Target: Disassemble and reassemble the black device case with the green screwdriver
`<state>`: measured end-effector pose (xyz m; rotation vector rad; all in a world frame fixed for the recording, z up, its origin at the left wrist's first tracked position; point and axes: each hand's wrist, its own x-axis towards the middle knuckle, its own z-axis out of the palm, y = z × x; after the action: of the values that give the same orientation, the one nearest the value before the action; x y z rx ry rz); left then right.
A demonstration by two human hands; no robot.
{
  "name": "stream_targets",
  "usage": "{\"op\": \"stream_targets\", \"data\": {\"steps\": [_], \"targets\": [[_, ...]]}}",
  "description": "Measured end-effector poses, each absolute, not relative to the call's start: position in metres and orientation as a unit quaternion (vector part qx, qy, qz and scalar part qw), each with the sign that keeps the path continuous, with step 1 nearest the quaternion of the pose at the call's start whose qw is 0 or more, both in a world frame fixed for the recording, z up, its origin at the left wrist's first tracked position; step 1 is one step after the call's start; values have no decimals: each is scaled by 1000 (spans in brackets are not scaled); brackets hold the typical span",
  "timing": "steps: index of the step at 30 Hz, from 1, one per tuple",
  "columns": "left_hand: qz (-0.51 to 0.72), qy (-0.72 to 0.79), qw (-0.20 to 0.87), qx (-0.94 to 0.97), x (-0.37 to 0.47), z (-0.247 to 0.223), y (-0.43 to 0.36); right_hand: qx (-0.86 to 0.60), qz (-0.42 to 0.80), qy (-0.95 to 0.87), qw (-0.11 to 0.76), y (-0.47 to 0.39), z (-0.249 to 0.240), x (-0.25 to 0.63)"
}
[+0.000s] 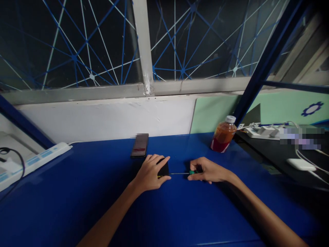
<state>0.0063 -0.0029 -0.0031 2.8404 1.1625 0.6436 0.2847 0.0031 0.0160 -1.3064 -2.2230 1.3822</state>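
On the blue table [164, 212], my left hand [151, 173] is wrapped over a small black box-like object [163, 168] with a bit of yellow along its lower edge. Most of that object is hidden under my fingers and palm. My right hand [204, 170] grips the green handle of a screwdriver [180, 173] between thumb and fingers. Its thin metal shaft lies level and points left, with the tip at the right side of the black object. Whether the tip sits in a screw is too small to tell.
A phone [140, 145] lies behind my left hand. To the back right stands a bottle of orange-red drink [224, 133] with a white cap. A white power strip [48, 157] is at the left; a white charger [300, 164] and cables lie on a dark surface at the right.
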Motion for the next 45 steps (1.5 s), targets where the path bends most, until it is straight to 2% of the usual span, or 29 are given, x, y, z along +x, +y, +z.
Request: {"op": "stream_targets", "data": {"steps": [5,10,17,24,29,38,45], "targets": [[209,369,0,905,6,-4,-3,-420,407,-796,155,3,16,283],[210,367,0,906,6,-5,-3,-421,417,-795,127,3,14,281],[227,365,0,903,5,-4,-2,-422,326,-835,133,4,17,280],[222,370,7,902,5,-4,-3,-468,420,-772,92,-1,16,279],[222,372,12,901,4,-4,-3,-462,302,-821,147,0,22,279],[228,365,15,903,5,-3,-3,-420,367,-821,122,6,19,287],[224,368,18,902,5,-1,-4,-416,529,-731,115,0,16,284]]}}
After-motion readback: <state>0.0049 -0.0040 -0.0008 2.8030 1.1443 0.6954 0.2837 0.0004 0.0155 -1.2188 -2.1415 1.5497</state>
